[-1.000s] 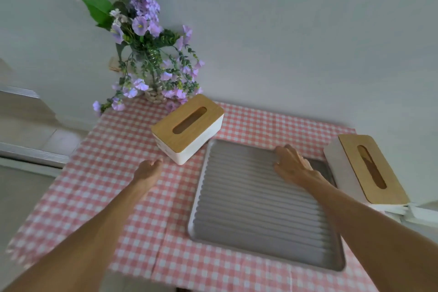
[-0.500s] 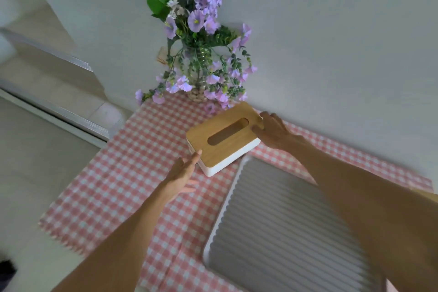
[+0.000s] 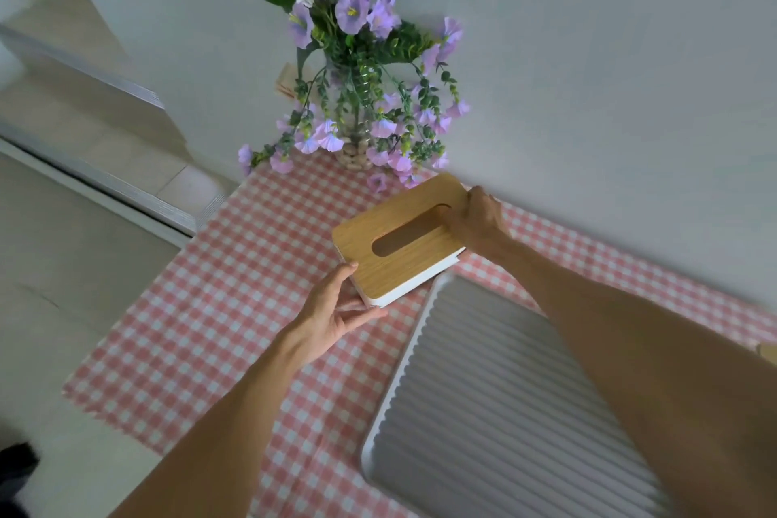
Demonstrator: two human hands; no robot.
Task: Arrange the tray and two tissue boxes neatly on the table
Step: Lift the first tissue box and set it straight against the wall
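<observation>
A white tissue box with a wooden slotted lid (image 3: 391, 261) is held at both ends, tilted, above the checked tablecloth near the back wall. My left hand (image 3: 336, 309) grips its near-left corner from below. My right hand (image 3: 477, 219) clasps its far-right end, thumb at the slot. The grey ridged tray with a white rim (image 3: 483, 412) lies on the table to the right of the box, partly covered by my right forearm. Only a wooden sliver of the second tissue box (image 3: 768, 351) shows at the right edge.
A vase of purple flowers (image 3: 357, 97) stands at the back of the table just behind the held box, against the white wall. The pink-and-white checked cloth (image 3: 202, 328) reaches the table's left edge, beyond which lies the floor.
My right hand left the tray and took the far end of the box; my left hand closed on its near corner. The box is lifted and tilted. The view swung left.
</observation>
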